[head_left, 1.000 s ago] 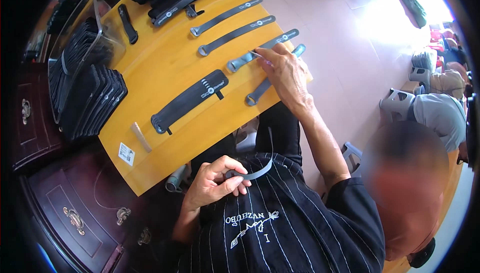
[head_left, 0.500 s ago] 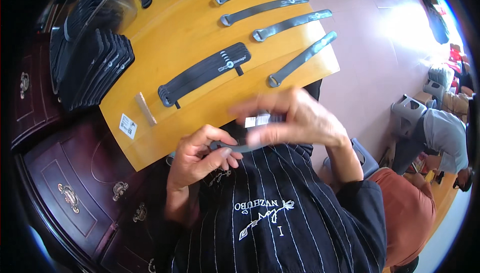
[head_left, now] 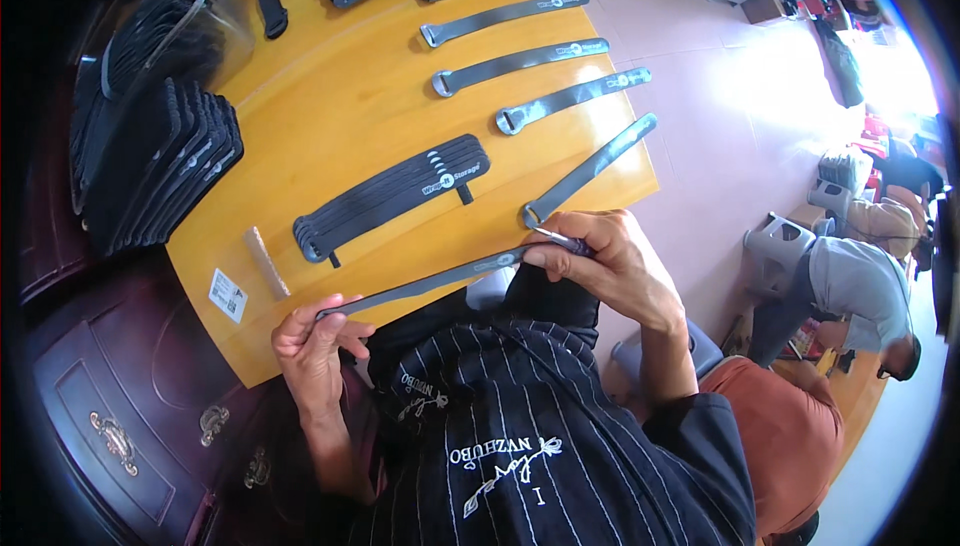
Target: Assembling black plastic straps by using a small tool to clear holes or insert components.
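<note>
While the grey strap [head_left: 440,276] hangs stretched between both hands just off the near edge of the yellow table [head_left: 330,96], here is how it stands:

In hand: one long grey strap, pulled out straight, held in the air in front of the person's striped shirt, not resting on the table.
Left hand [head_left: 312,346]: fingers closed around the strap's plain tail end, low and near the table's corner.
Right hand [head_left: 610,261]: thumb and fingertips pinched together on the strap's buckle end, just beside the nearest laid-out strap.
Laid out: four grey straps [head_left: 565,98] lie in a row on the table, apart from each other, buckle ends to the left.
Bundle: a black bundle of straps [head_left: 390,196], wrapped by a band, lies in the middle of the table.
Stock: black stacks [head_left: 165,166] sit at the far left edge, and more black pieces at the top.
Progress, as I judge it: four are down, and a fifth is in the hands and not yet placed; how many remain I cannot tell.
Also there: a small tan strip [head_left: 267,262] and a white label [head_left: 227,295] near the left hand.
</note>
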`<state>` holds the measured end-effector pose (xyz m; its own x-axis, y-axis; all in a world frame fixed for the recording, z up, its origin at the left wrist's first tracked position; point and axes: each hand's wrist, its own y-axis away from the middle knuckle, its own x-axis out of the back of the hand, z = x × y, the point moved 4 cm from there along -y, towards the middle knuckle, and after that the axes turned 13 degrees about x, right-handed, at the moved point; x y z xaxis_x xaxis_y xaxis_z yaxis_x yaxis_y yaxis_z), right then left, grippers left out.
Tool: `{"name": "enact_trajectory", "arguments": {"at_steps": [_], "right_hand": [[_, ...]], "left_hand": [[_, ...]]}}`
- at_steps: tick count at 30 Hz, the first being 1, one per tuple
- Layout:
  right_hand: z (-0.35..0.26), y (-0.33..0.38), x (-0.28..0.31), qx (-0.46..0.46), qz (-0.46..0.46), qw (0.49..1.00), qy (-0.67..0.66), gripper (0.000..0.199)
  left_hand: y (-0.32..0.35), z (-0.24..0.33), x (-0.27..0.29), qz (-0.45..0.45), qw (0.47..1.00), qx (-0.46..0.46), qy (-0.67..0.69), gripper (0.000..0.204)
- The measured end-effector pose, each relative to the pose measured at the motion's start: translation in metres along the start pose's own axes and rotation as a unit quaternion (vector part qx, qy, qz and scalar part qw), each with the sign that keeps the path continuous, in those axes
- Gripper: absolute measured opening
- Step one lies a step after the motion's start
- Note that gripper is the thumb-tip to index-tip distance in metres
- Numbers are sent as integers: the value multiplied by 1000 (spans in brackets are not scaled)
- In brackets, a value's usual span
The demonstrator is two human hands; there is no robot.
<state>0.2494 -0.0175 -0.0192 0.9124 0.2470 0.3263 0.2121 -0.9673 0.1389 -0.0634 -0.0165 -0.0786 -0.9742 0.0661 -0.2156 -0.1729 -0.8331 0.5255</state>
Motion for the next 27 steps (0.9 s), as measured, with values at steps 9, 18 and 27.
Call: {"name": "enact_trajectory", "arguments": {"at_steps": [9,18,27], "right_hand": [[12,-26,-3,17,31,999,19,18],[12,-39,-8,33,75,992,98,18],[20,-45,-3,21,88,981,170,18]], "left_hand": [[9,5,4,50,996,41,58,25],[-4,10,-3,157,978,-60,-124,18],[-17,15,-10,162,963,-117,-183,18]]}}
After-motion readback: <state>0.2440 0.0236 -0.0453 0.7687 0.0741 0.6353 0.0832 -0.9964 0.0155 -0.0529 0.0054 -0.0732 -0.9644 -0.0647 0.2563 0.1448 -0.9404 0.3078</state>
